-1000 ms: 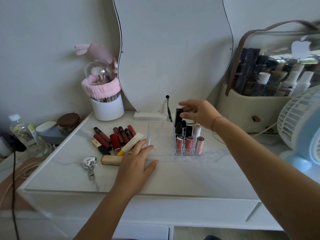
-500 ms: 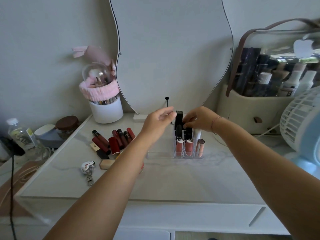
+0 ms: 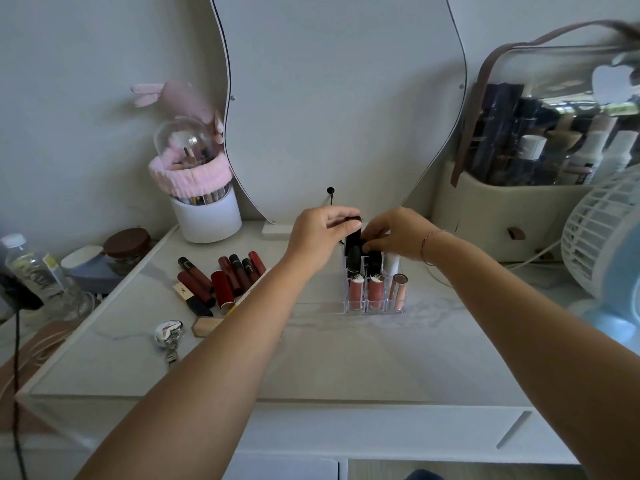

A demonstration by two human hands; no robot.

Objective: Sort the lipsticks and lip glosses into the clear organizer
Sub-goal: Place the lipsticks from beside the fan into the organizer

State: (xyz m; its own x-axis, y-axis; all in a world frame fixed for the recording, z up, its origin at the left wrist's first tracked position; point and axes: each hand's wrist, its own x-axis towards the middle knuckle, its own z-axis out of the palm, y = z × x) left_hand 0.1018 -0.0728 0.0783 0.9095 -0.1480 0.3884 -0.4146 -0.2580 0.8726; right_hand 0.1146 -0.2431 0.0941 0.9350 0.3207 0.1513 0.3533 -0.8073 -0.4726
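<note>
Now the left hand (image 3: 320,233) has come up from the table and pinches the tall black lipstick (image 3: 352,239) with the right hand (image 3: 394,233), at the back of the clear organizer (image 3: 374,289). Next, push it straight down.

Wavy mirror (image 3: 343,98) at far centre; white brush holder (image 3: 207,216) far left; white fan (image 3: 602,237) right; silver keychain (image 3: 168,332) near left on the marble tabletop (image 3: 311,358)

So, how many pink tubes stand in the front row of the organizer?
3. Left tube, middle tube, and right tube, each upright in its own front slot of the organizer. The rows behind hold dark tubes, partly hidden by the hands.
</note>
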